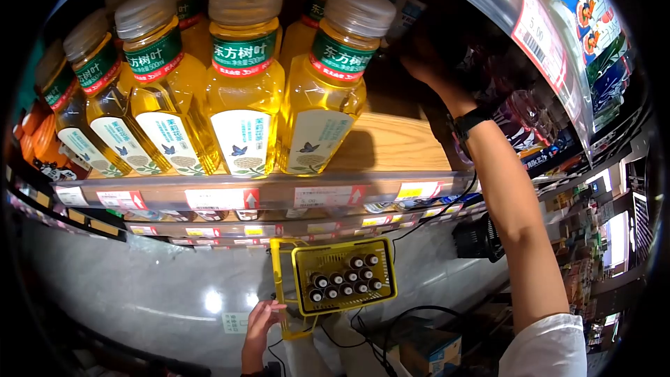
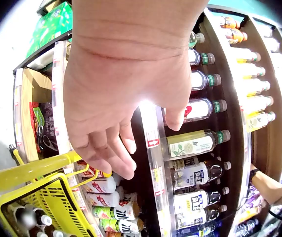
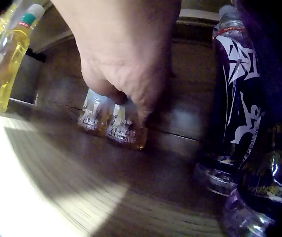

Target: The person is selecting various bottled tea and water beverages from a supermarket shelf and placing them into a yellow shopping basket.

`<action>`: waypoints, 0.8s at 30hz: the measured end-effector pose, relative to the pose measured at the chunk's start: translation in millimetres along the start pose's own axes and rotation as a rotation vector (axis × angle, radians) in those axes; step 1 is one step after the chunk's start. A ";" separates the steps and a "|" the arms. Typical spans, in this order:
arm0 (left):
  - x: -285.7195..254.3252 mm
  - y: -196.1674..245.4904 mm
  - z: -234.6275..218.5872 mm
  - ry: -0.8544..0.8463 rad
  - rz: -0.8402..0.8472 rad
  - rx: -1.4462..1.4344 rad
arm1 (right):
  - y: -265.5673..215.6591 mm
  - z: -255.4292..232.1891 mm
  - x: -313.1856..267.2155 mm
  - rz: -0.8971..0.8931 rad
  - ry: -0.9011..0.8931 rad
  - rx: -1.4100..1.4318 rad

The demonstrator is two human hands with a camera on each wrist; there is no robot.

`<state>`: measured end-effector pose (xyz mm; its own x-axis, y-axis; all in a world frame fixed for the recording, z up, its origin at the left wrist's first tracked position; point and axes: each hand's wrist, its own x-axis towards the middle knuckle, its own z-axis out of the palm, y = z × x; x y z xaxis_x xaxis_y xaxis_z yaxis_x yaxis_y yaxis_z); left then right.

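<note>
My right hand (image 1: 420,66) reaches deep into the dark right part of the shelf. In the right wrist view that hand (image 3: 126,74) is bent over two small clear bottles (image 3: 123,128) standing side by side; it covers their tops, and its fingertips are hidden, so a grip cannot be told. Low at the left, my left hand (image 1: 260,321) is beside the yellow handle (image 1: 278,272) of a basket (image 1: 345,243) holding several dark-capped bottles. Loosely bent fingers of the left hand (image 2: 126,98) hang by the handle in the left wrist view; contact is unclear.
Yellow tea bottles (image 1: 244,84) stand in rows left of my right arm. Dark-labelled bottles (image 3: 237,89) flank the right hand on its other side. Price tags line the shelf edge (image 1: 269,194). A cardboard box (image 1: 433,352) and black cables lie low down.
</note>
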<state>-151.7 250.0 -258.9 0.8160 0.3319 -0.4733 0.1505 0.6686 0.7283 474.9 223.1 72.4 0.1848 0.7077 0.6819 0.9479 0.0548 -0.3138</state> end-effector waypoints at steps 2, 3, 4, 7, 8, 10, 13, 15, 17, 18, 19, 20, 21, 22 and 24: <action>0.4 -1.7 8.6 -0.021 0.009 0.021 | 20.7 3.4 9.6 0.109 -0.013 -0.133; -0.2 -1.9 12.8 -0.013 0.008 0.027 | 30.8 4.6 7.2 0.132 -0.023 -0.067; -0.1 -1.9 17.4 -0.023 -0.021 0.027 | 23.4 5.7 4.3 0.133 -0.018 -0.058; -1.0 -3.5 30.8 -0.024 -0.063 -0.013 | -57.3 -2.2 7.2 0.560 -0.250 0.018; -2.1 -6.4 36.6 -0.021 -0.079 -0.057 | -62.9 -4.4 -3.1 0.559 -0.258 0.029; -1.7 -17.2 46.3 0.013 -0.032 -0.065 | -72.3 -3.9 -27.9 0.369 -0.138 -0.438; -7.0 -46.7 51.3 0.047 0.171 0.064 | -170.1 -16.2 -53.8 0.534 0.075 0.207; -18.0 -7.5 107.0 0.123 0.444 0.567 | -236.5 -29.1 -110.8 0.413 -0.055 0.348; -21.3 32.3 155.0 -0.068 0.890 1.086 | -263.4 -38.2 -175.0 0.477 -0.365 0.590; -20.6 40.1 177.7 -0.166 0.974 1.194 | -265.9 -38.2 -207.2 0.482 -0.610 0.693; -12.6 36.7 185.6 -0.302 1.037 1.274 | -268.2 -20.9 -229.2 0.427 -0.715 0.646; -10.7 46.8 208.7 -0.330 1.127 1.298 | -266.7 -5.8 -242.6 0.362 -0.806 0.589; -6.3 54.2 226.1 -0.346 1.151 1.351 | -263.4 1.6 -259.1 0.408 -0.784 0.656; -6.1 53.8 238.4 -0.369 1.167 1.392 | -263.8 4.1 -280.4 0.469 -0.767 0.722; -2.0 47.1 252.1 -0.386 1.163 1.419 | -261.0 -0.2 -303.0 0.535 -0.795 0.807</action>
<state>-5.5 113.0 -98.7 0.8717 -0.1287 0.4729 -0.3747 -0.7970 0.4737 171.6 -5.7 -52.2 0.0236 0.9877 -0.1545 0.3211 -0.1538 -0.9345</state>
